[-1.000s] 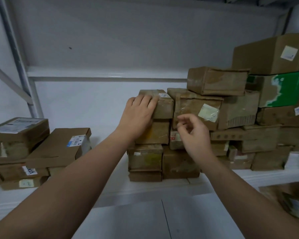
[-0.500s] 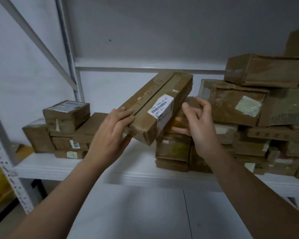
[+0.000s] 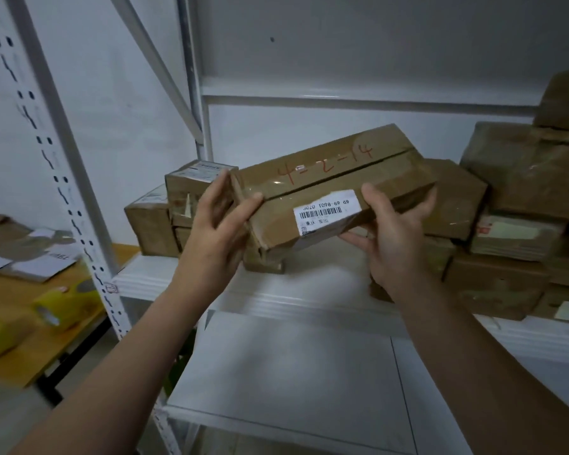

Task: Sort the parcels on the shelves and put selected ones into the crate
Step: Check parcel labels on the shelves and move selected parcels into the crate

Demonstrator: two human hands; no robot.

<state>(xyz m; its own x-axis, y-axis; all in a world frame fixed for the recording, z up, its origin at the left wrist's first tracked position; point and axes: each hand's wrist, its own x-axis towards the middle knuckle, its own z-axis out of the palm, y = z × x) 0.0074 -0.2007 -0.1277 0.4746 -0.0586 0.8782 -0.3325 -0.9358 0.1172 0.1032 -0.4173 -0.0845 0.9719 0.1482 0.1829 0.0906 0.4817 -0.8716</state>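
Note:
I hold a long brown cardboard parcel (image 3: 326, 178) in the air in front of the white shelf (image 3: 276, 300). It has red handwriting on top and a white barcode label on its near side. My left hand (image 3: 217, 231) grips its left end. My right hand (image 3: 395, 234) grips its right half, thumb on top and fingers underneath. The parcel tilts up toward the right. A stack of brown parcels (image 3: 513, 231) fills the shelf's right part, and a smaller pile of parcels (image 3: 174, 208) sits at the left behind my left hand. No crate is in view.
A white perforated shelf upright (image 3: 63, 178) stands at the left. Beyond it a wooden table (image 3: 30, 323) carries envelopes and yellow tape rolls (image 3: 46, 310). A lower white shelf board (image 3: 293, 372) lies below my forearms.
The parcel has come off the right stack and moved left and toward me. My right hand has taken hold of its right half. The view has swung left, showing the wooden table.

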